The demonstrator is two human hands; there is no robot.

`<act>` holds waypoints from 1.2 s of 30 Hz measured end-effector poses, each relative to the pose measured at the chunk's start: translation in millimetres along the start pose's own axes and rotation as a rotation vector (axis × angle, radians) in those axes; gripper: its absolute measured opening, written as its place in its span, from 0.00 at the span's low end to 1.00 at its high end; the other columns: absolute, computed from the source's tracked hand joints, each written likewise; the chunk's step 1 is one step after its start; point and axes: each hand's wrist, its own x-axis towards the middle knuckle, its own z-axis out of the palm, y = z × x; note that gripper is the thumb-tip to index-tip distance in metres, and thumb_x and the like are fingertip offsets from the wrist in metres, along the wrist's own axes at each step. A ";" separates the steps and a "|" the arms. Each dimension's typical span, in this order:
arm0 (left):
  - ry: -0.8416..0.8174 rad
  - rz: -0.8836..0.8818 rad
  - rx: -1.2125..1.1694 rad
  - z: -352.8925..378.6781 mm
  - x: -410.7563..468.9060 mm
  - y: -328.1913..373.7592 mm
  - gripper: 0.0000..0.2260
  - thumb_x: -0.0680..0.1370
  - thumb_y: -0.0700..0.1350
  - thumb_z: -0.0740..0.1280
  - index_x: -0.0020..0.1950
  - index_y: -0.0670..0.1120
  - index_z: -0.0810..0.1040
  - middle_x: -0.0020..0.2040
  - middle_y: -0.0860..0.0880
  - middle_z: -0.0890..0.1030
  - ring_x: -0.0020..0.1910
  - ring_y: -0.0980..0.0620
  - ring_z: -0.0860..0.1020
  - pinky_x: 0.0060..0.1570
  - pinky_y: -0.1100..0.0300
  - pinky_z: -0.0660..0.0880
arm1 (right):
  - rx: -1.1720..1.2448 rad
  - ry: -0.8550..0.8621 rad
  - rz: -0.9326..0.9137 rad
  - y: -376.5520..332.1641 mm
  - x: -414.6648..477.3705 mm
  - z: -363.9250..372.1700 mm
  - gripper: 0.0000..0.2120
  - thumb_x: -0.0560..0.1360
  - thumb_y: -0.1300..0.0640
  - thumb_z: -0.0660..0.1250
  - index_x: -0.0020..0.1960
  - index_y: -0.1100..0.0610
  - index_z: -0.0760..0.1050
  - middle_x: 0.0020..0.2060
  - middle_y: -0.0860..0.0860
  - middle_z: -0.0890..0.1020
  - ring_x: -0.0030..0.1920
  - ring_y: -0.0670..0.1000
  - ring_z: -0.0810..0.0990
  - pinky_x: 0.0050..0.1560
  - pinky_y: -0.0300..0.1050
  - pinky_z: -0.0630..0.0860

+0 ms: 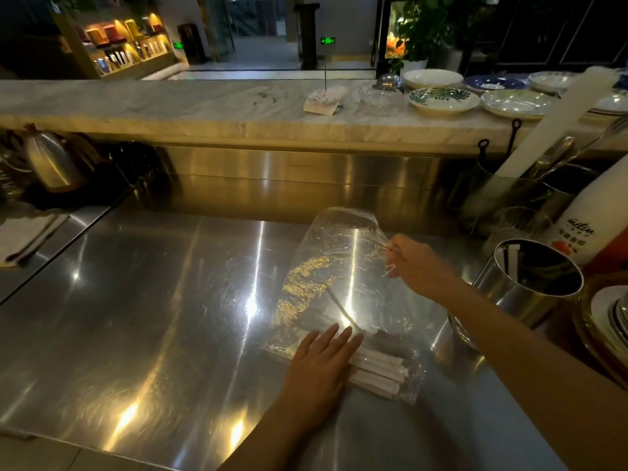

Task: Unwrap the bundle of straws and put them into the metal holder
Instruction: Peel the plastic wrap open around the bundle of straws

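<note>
A bundle of white paper-wrapped straws (380,372) lies on the steel counter (153,317) inside clear plastic wrap (339,266). My left hand (323,365) rests flat on the left part of the bundle, fingers spread, pressing it down. My right hand (418,263) pinches the far edge of the wrap and holds it lifted and stretched above the counter. The round metal holder (530,283) stands to the right of my right hand, with one or two wrapped straws leaning inside it.
A white bottle (591,222) and a steel container with utensils (530,185) stand behind the holder. Stacked plates (611,321) sit at the right edge. A kettle (51,161) stands at the far left. Plates (441,98) line the marble ledge (170,103).
</note>
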 end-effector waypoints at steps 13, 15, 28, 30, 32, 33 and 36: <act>0.165 0.067 -0.093 5.9 -1.7 0.8 0.15 0.63 0.48 0.72 0.49 0.49 0.79 0.47 0.50 0.81 0.49 0.50 0.76 0.56 0.56 0.66 | -0.059 0.075 -0.084 -18.8 -1.8 -31.5 0.05 0.78 0.63 0.56 0.47 0.62 0.71 0.39 0.58 0.78 0.39 0.54 0.79 0.39 0.44 0.75; 0.182 0.083 -0.102 5.8 -4.5 0.2 0.14 0.64 0.48 0.73 0.47 0.48 0.80 0.54 0.47 0.82 0.57 0.47 0.76 0.58 0.55 0.72 | -0.030 0.082 -0.103 -22.0 -2.7 -39.0 0.06 0.77 0.65 0.56 0.44 0.61 0.70 0.37 0.57 0.77 0.38 0.54 0.78 0.42 0.49 0.77; 0.006 0.043 -0.220 -9.2 -26.2 10.8 0.14 0.73 0.56 0.62 0.57 0.57 0.77 0.52 0.55 0.81 0.52 0.57 0.77 0.56 0.59 0.71 | -0.017 0.164 -0.187 -14.6 -4.5 -53.0 0.09 0.78 0.60 0.57 0.40 0.55 0.70 0.34 0.49 0.77 0.34 0.43 0.76 0.30 0.30 0.69; 0.005 0.026 -0.218 -5.0 -26.9 12.9 0.14 0.75 0.56 0.60 0.57 0.57 0.76 0.59 0.54 0.79 0.57 0.56 0.75 0.59 0.59 0.67 | 0.003 0.159 -0.189 -13.4 -7.2 -53.7 0.12 0.78 0.60 0.57 0.37 0.50 0.69 0.34 0.48 0.76 0.34 0.42 0.76 0.29 0.28 0.70; -0.011 0.046 -0.190 -0.1 -27.5 12.7 0.14 0.76 0.55 0.57 0.58 0.56 0.76 0.60 0.55 0.79 0.59 0.57 0.75 0.62 0.56 0.66 | 0.013 0.157 -0.202 -13.6 -11.8 -55.6 0.13 0.78 0.60 0.58 0.35 0.49 0.68 0.33 0.47 0.76 0.33 0.43 0.76 0.30 0.28 0.71; -0.003 0.065 -0.194 1.0 -26.4 11.8 0.14 0.76 0.55 0.57 0.58 0.56 0.77 0.59 0.56 0.80 0.59 0.58 0.75 0.62 0.54 0.68 | 0.005 0.156 -0.211 -14.0 -14.1 -57.0 0.13 0.77 0.60 0.58 0.36 0.49 0.68 0.33 0.47 0.76 0.33 0.44 0.76 0.31 0.30 0.71; 0.066 0.084 -0.271 -7.6 -15.0 9.9 0.14 0.76 0.52 0.58 0.57 0.52 0.78 0.56 0.53 0.81 0.56 0.56 0.77 0.59 0.50 0.74 | -0.032 0.172 -0.246 -14.6 -19.5 -61.7 0.10 0.77 0.59 0.59 0.37 0.51 0.69 0.32 0.47 0.76 0.33 0.43 0.76 0.32 0.31 0.70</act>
